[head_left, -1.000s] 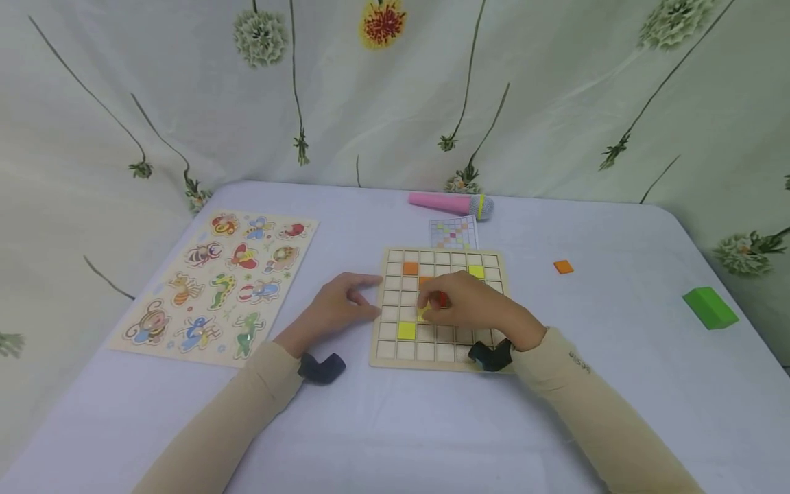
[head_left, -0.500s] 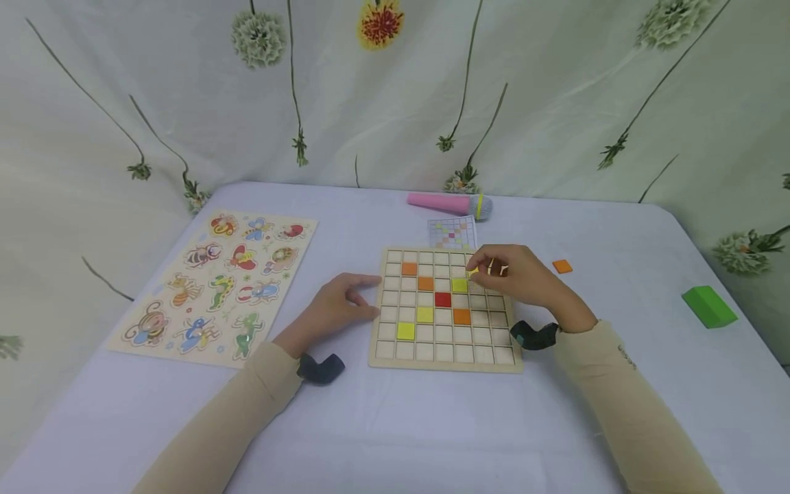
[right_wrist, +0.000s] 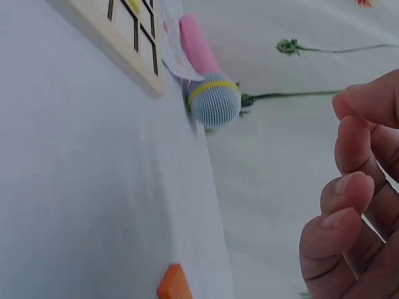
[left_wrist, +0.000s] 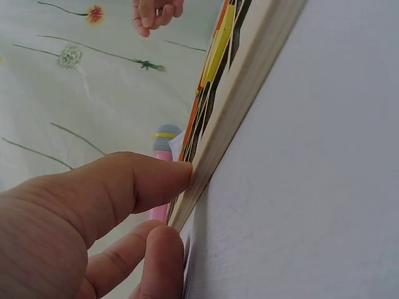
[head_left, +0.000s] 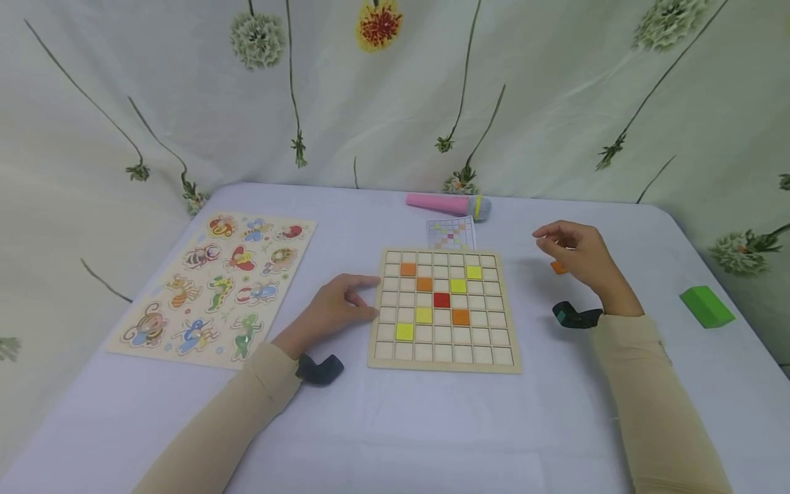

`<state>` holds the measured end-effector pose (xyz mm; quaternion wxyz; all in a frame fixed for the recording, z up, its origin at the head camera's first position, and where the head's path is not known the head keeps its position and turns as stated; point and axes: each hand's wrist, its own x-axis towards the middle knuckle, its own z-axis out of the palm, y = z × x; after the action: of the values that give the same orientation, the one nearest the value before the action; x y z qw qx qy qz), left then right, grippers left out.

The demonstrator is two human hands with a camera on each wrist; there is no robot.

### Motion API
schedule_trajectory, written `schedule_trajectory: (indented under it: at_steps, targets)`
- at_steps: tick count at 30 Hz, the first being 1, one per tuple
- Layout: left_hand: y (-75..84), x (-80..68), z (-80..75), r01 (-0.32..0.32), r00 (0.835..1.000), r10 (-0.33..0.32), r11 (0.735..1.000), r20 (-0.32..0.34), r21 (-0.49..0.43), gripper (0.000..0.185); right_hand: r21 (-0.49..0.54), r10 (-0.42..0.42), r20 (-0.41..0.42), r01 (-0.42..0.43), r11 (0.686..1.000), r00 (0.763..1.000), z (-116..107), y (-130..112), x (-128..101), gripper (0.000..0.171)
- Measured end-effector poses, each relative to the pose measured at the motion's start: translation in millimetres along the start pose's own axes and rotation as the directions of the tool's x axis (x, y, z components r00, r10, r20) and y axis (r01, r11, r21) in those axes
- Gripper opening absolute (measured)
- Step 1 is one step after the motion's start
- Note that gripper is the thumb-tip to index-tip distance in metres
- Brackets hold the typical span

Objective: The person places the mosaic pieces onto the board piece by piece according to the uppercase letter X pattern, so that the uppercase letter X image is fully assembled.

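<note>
A wooden grid board [head_left: 444,366] lies on the table in the head view. Its cells hold a red tile [head_left: 441,300], several yellow tiles and several orange ones, such as the orange tile [head_left: 461,317] right of the red. My left hand [head_left: 338,302] touches the board's left edge, thumb and forefinger spread apart; the left wrist view shows the thumb tip [left_wrist: 181,177] right against the wooden side. Off the board's right side, my right hand [head_left: 579,254] is raised with loosely bent fingers and nothing visible in them. It partly covers a loose orange tile [head_left: 557,268] on the table.
Behind the board are a printed pattern card [head_left: 451,233] and a pink toy microphone [head_left: 439,202]. An insect picture puzzle board [head_left: 210,288] lies at the left. At the far right is a green block [head_left: 708,307]. A flowered cloth [head_left: 395,103] hangs behind.
My right hand has left the board's middle, passed over its upper right yellow tile and moved right, near the loose orange tile. My left hand has stayed at the board's left edge.
</note>
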<state>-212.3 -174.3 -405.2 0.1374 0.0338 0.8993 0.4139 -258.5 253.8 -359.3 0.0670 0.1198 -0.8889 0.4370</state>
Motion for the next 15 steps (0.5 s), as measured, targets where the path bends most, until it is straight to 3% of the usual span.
schedule_trajectory:
  at_steps: [7, 15]
  targets:
    - [-2.3, 1.5, -0.4, -0.008, 1.000, 0.008, 1.000, -0.005, 0.008, 0.063, 0.006, 0.126, -0.008, -0.126, 0.992, 0.992, -17.3, 32.8, -4.3, 0.035]
    - [-1.2, 1.0, 0.2, 0.002, 1.000, -0.002, 1.000, -0.004, 0.017, 0.064, -0.004, 0.268, 0.046, -0.268, 0.963, 0.962, -25.7, 57.1, -10.4, 0.037]
